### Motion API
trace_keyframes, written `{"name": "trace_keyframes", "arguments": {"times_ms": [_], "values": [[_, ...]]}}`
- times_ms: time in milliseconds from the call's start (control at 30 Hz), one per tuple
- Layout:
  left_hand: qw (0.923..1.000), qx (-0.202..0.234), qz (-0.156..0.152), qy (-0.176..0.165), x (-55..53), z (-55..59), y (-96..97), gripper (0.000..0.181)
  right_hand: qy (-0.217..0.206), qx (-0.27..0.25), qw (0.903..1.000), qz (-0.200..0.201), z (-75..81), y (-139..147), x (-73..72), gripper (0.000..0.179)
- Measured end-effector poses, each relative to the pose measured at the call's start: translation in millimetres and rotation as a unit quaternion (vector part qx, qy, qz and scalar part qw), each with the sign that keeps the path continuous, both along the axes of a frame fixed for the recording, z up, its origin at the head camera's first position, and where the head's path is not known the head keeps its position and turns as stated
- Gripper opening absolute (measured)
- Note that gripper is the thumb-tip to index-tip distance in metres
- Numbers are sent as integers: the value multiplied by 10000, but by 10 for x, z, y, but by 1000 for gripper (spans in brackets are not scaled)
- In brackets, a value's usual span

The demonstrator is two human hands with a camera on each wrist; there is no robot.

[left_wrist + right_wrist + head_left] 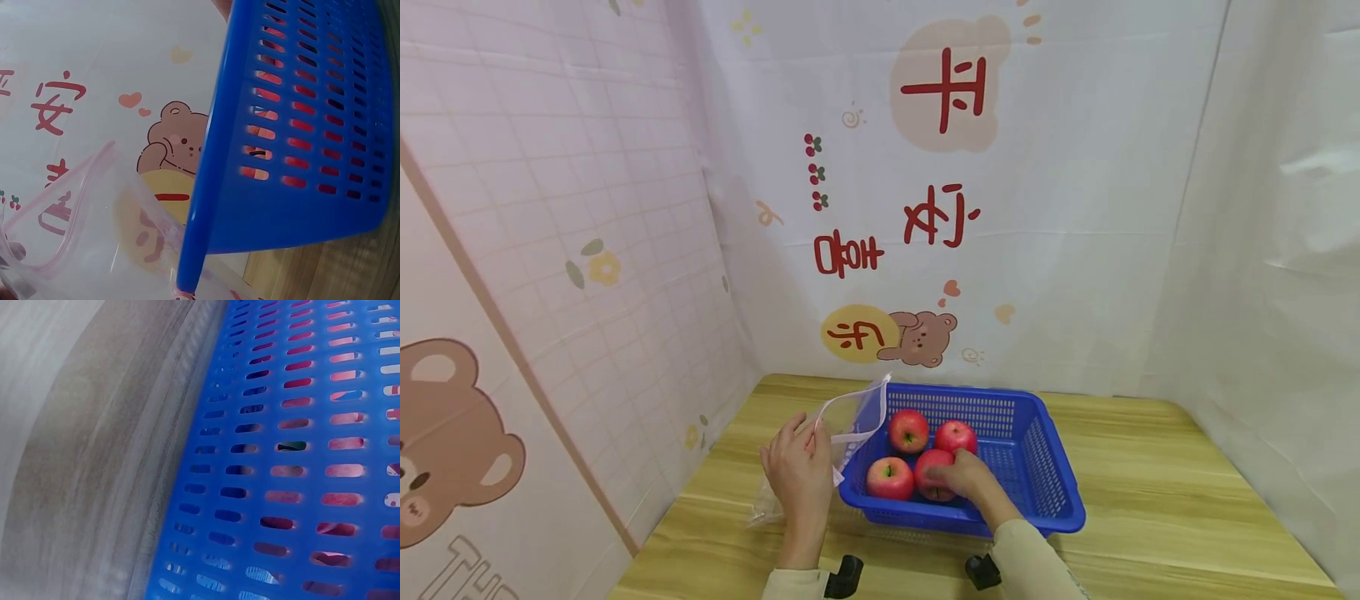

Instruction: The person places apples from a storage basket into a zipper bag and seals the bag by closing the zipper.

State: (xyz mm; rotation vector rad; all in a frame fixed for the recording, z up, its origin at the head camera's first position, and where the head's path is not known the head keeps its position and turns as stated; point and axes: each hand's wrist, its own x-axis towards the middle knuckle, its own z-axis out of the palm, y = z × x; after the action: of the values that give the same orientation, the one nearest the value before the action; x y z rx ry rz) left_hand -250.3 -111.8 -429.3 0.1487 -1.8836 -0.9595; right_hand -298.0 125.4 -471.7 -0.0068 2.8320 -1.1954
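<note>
My left hand (pixel 801 467) holds a clear plastic zip bag (pixel 854 414) by its rim, left of a blue basket (pixel 1060 487). The bag's mouth gapes toward the basket, and its pale pink edge overlaps the basket's left side. Inside the basket my right hand (pixel 964 477) grips a red apple (pixel 931 463) at the front, its fingers over the top. Around that one lie three more apples: one at the back left (pixel 909 429), one behind (pixel 957 435), and a yellowish-red one at the front left (pixel 891 480). In the right wrist view, the slotted wall (pixel 219 494) hides the hand.
The basket stands on a wood-grain table (pixel 1157 492). Behind and beside the table hang white printed sheets (pixel 1075 208). Black wrist straps (pixel 844 577) show at both sleeves.
</note>
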Motion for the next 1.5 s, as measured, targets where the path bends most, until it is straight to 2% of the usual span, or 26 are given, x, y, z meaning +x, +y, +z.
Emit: {"name": "trace_keyframes", "arguments": {"times_ms": [333, 567, 733, 1133, 1500], "values": [[10000, -33, 6, -19, 10, 4, 1, 17, 138, -71, 9999, 13, 26, -12, 32, 58], [10000, -40, -30, 25, 9, 10, 15, 15, 169, -1, 9998, -62, 20, 11, 5, 70], [10000, -35, -24, -10, 13, 16, 16, 16, 322, -324, 9987, -231, 66, 5, 12, 77], [9999, -69, -7, -94, 1, 11, 20, 16, 643, -1217, 9870, -824, 66, 14, -37, 72], [10000, -86, 18, -23, -8, 14, 38, 15, 686, -1454, 9808, -1106, 116, 48, -38, 71]]}}
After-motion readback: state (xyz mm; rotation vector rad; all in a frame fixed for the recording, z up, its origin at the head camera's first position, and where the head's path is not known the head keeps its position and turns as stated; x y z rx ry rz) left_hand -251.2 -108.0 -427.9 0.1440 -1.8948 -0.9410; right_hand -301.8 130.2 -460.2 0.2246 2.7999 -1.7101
